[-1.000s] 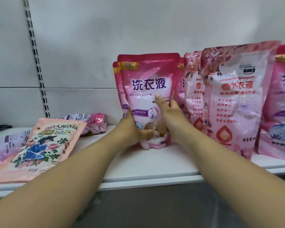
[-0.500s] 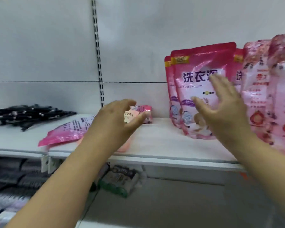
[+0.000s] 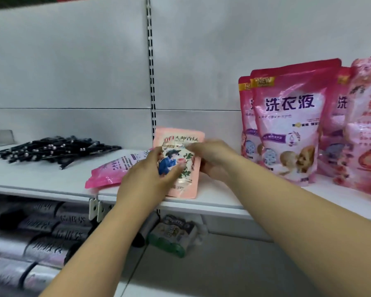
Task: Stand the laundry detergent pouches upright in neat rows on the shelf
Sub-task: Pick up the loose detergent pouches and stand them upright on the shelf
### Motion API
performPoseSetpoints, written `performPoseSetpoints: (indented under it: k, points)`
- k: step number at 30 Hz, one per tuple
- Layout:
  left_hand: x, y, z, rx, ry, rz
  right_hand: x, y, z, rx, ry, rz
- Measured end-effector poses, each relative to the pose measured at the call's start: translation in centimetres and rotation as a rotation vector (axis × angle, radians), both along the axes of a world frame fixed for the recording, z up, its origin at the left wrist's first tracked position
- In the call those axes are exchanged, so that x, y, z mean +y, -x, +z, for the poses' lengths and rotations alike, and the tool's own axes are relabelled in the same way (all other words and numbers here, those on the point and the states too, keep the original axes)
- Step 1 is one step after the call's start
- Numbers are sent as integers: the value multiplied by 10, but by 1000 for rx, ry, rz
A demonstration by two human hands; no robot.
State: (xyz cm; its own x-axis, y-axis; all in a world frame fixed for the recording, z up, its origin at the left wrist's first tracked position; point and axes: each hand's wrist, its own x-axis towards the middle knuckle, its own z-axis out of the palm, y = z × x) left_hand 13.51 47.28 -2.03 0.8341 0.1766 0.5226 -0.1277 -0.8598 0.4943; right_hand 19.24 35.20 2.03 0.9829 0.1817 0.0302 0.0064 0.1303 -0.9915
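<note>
Peach pouch [image 3: 181,138], seemingly upright, illustrated.

Between the left hand [image 3: 146,174] and right hand [image 3: 212,159], a small pouch [image 3: 180,151] stands on the shelf [image 3: 219,202]. Left of the hands lies a flat pouch [image 3: 109,172], farther left a pile of pens [image 3: 51,150]. Right of the hands, upright pouches [image 3: 287,125] stand in rows.

Even, diffuse overhead light; soft shadows beneath the shelf [image 3: 212,205]. Hands [image 3: 150,176] motion-blurred, fingertips smeared. Glare on glossy pouches [image 3: 287,125] right of the hands. Wide-angle bowing toward frame edges; lower shelf items left of the hands soft.
</note>
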Motion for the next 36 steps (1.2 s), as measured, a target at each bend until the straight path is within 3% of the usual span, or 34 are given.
performPoseSetpoints:
  k: [3,5,9,13,18,22,27,30,34,36]
  points:
    - [-10,8,11,-99,422,-229,-13,10,17,-146,-212,13]
    - [-19,10,23,-69,662,-359,-27,21,29,-235,-310,0]
    - [-44,7,43,-5,895,-652,-65,41,44,-344,-396,-86]
    - [-79,6,52,163,1118,-875,-117,54,51,-430,-352,-217]
    - [-131,4,48,208,849,-901,-168,65,38,-499,-180,-342]
    - [-150,-4,28,217,661,-855,-190,69,11,-416,43,-455]
    - [-152,-2,20,242,260,-809,-193,75,-19,-258,102,-284]
    - [-153,-3,17,202,199,-747,-198,74,-21,-265,73,-302]
    - [-154,-7,12,224,262,-758,-200,72,-23,-288,-25,-343]
    - [-153,-9,11,200,245,-753,-198,72,-22,-322,24,-375]
